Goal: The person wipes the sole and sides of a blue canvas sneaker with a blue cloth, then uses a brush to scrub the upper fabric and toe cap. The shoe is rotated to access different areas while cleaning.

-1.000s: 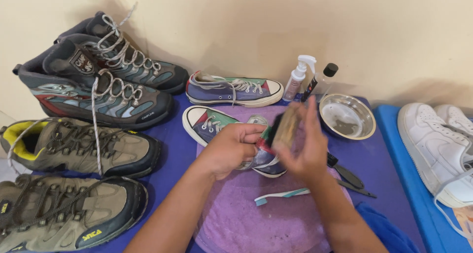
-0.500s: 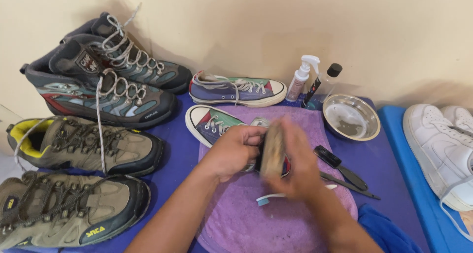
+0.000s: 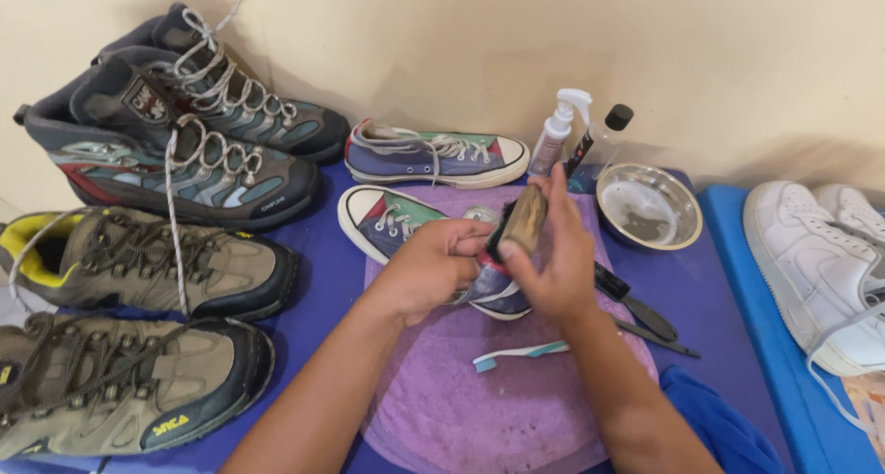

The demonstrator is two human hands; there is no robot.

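A small canvas sneaker in purple, green and red lies on a purple towel. My left hand grips it over the heel end and holds it steady. My right hand is closed on a wooden-backed brush, whose dark bristles press against the sneaker's heel. A white and teal toothbrush lies on the towel just below my right wrist.
The matching sneaker stands behind. Hiking boots and brown shoes fill the left side. A spray bottle, a clear bottle and a metal bowl stand at the back right, black brushes beside the towel, white sneakers at right.
My right hand has moved the brush down toward me over the sneaker's heel and back up again. My left hand has stayed on the sneaker.
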